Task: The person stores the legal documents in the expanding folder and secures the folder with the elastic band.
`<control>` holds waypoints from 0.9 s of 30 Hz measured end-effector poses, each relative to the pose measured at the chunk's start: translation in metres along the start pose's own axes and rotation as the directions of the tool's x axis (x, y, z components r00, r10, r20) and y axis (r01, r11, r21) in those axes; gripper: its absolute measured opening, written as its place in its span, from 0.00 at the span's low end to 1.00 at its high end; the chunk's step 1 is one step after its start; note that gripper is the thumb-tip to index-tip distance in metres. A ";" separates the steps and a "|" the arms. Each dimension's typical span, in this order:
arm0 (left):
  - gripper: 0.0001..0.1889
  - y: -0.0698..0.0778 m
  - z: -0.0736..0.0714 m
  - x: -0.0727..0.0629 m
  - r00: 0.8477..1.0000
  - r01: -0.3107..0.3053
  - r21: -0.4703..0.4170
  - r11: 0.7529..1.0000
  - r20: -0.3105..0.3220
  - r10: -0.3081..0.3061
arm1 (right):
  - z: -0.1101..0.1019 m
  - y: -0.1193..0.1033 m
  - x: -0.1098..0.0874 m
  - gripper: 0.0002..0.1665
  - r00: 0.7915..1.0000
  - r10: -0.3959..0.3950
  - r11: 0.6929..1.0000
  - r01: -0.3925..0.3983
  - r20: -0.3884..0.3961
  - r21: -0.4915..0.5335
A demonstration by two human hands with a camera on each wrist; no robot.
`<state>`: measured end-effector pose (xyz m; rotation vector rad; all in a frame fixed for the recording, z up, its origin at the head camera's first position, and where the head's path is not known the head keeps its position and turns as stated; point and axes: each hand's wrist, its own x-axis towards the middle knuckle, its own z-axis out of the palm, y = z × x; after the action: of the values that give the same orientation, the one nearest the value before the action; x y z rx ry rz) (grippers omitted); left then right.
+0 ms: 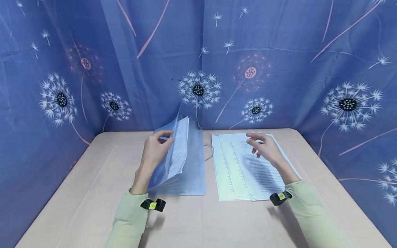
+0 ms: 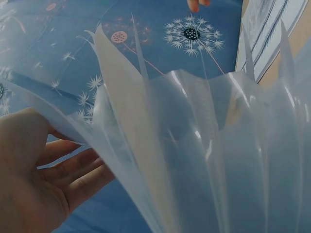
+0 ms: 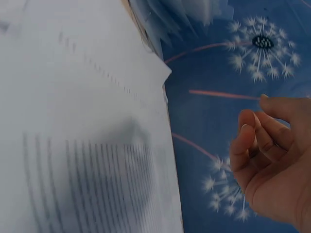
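Note:
On the left of the table lies a translucent blue expanding file folder (image 1: 196, 168), fanned partly open. My left hand (image 1: 155, 148) pinches its lifted cover by the edge, thumb on one side and fingers behind, as the left wrist view shows. Printed sheets (image 1: 180, 148) stand tilted inside one of the pockets. To the right, overlapping printed papers (image 1: 263, 172) lie flat on the table. Over their upper part hovers my right hand (image 1: 266, 146), fingers loosely bent and holding nothing. In the right wrist view a corner of the top paper (image 3: 150, 73) sticks out near the edge.
A thin cord loop (image 1: 213, 151) sticks out from the folder's right side toward the papers. The pale table (image 1: 102, 206) is bordered at the back and sides by a blue dandelion-print curtain (image 1: 149, 75). Pleated pocket dividers (image 2: 218, 145) fan out in the left wrist view.

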<state>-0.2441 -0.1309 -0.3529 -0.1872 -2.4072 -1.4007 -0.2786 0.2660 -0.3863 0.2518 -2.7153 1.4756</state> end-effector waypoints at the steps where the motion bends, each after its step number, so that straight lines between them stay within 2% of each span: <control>1: 0.16 0.000 0.000 0.000 1.000 0.001 -0.001 1.000 0.000 -0.001 | -0.002 0.002 -0.001 0.28 1.000 0.000 1.000 0.000 -0.001 -0.007; 16: 0.15 0.000 -0.002 0.000 1.000 0.003 -0.018 1.000 -0.008 -0.003 | -0.030 0.026 -0.014 0.28 0.999 -0.002 0.988 -0.006 -0.053 -0.153; 27: 0.16 -0.002 -0.003 0.000 1.000 0.015 -0.041 0.999 0.009 -0.015 | -0.048 0.047 -0.025 0.28 0.999 0.013 0.978 -0.021 -0.039 -0.209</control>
<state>-0.2441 -0.1346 -0.3526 -0.1856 -2.3928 -1.4594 -0.2631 0.3340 -0.4018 0.1906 -2.8188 1.1720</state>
